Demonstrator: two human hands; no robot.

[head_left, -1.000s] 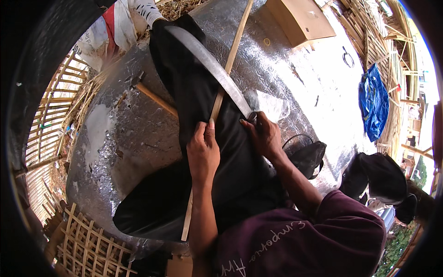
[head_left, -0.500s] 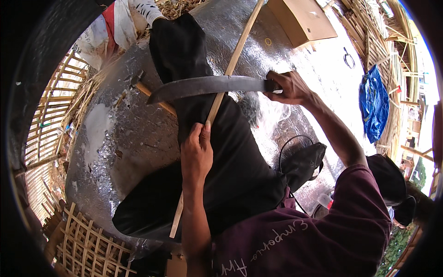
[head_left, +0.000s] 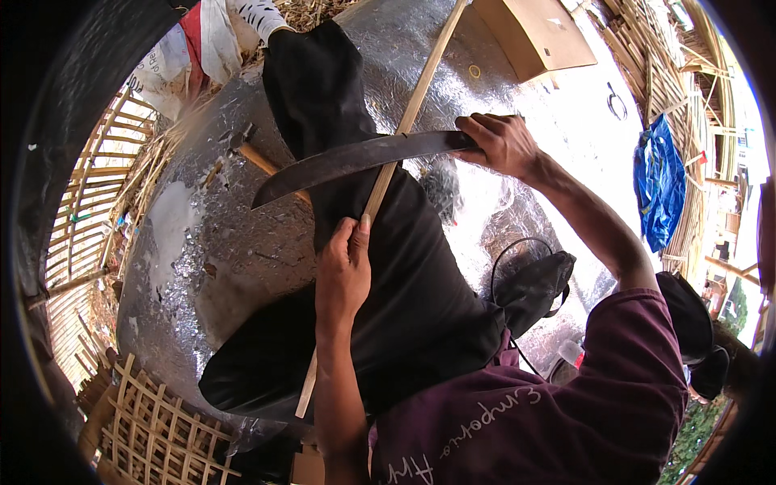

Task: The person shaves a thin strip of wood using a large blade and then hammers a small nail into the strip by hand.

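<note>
My left hand (head_left: 346, 263) is closed around a long, thin bamboo strip (head_left: 420, 93), thumb and fingers pinching it over my black-trousered leg. The strip slants from beside my left forearm up to the far edge. In my right hand (head_left: 499, 145) is the handle of a machete (head_left: 347, 164), mostly hidden by the fingers. Its dark curved blade lies across the strip, beyond my left hand, and the tip points left and slightly down. Whether the edge bites into the strip I cannot tell.
A hammer (head_left: 263, 159) with a wooden handle lies left of my leg on the silver foil sheet (head_left: 250, 267). Around it are a cardboard box (head_left: 537, 36), a blue tarp (head_left: 659, 186), a black bag (head_left: 533, 283), a woven bamboo lattice (head_left: 162, 420) and a slatted bamboo wall (head_left: 101, 174).
My right hand has risen slightly, so the machete tilts more, its tip lower and its handle end higher. My left hand still grips the strip in nearly the same place.
</note>
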